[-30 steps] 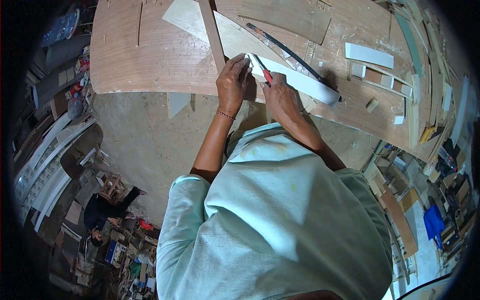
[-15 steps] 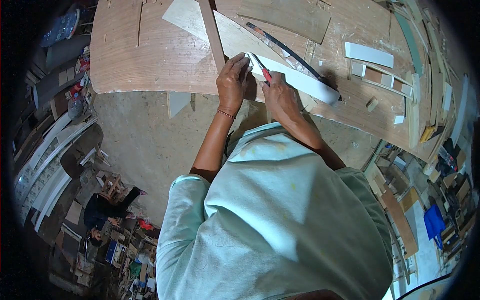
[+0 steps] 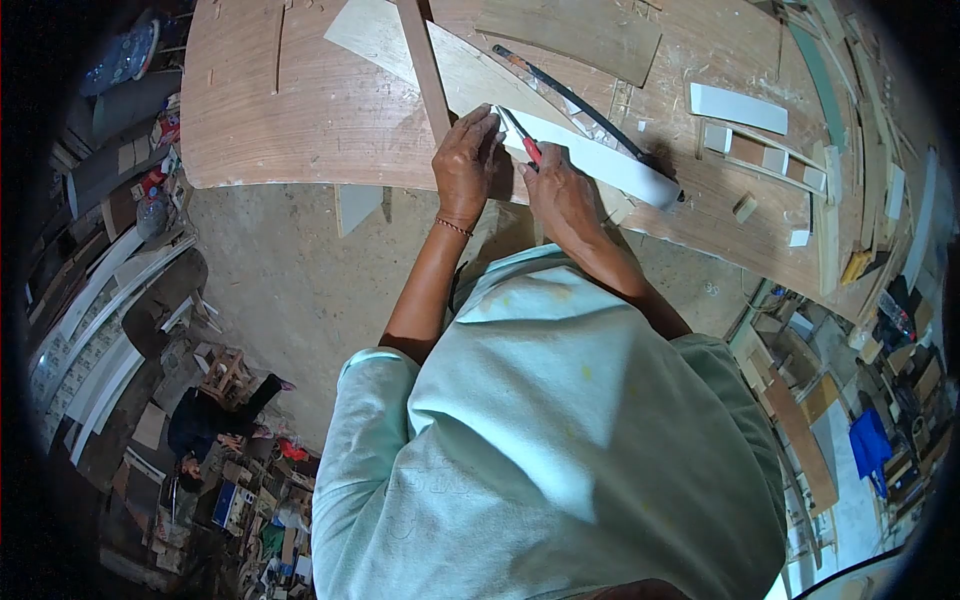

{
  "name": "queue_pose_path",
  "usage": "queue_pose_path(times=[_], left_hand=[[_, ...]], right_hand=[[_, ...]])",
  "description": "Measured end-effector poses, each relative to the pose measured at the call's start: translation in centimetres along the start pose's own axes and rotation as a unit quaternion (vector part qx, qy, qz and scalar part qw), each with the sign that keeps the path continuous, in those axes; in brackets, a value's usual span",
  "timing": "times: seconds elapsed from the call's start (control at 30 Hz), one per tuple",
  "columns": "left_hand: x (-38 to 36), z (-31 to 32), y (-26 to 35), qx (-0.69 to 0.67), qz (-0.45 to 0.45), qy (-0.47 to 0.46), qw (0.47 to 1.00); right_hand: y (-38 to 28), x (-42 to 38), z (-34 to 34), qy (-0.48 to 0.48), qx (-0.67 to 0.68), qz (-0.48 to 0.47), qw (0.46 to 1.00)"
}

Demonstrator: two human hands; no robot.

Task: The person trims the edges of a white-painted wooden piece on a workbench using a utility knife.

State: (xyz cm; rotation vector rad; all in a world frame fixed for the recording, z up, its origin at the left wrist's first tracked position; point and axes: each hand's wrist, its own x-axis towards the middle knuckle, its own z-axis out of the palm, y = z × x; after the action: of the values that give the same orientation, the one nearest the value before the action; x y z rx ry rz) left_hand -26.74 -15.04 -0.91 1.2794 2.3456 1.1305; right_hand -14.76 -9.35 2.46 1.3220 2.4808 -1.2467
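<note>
A long white strip with a rounded right end lies at a slant near the front edge of the wooden workbench. Its left end is gripped by my left hand, with the fingers curled around the tip. My right hand is closed on a red-handled tool. The tool's slim dark shaft points up and left, towards the strip's left end. I cannot make out the tip clearly. Beside my left fingers is a narrow brown wooden stick. A long black bar lies just beyond the strip.
A pale board and a thin brown panel lie on the bench's far side. A curved white piece and a slatted frame are to the right. Another person is at lower left, among scraps.
Both hands, the strip and the red-handled tool are almost where they were. Only very slight finger movement shows.
</note>
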Motion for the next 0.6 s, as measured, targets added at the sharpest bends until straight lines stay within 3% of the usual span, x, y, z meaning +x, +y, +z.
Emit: queue_pose_path(times=[0.6], left_hand=[[0.19,-0.06,0.2,0.004,0.008,0.003,1.0]], right_hand=[[0.28,0.2,0.25,-0.017,0.004,0.012,1.0]])
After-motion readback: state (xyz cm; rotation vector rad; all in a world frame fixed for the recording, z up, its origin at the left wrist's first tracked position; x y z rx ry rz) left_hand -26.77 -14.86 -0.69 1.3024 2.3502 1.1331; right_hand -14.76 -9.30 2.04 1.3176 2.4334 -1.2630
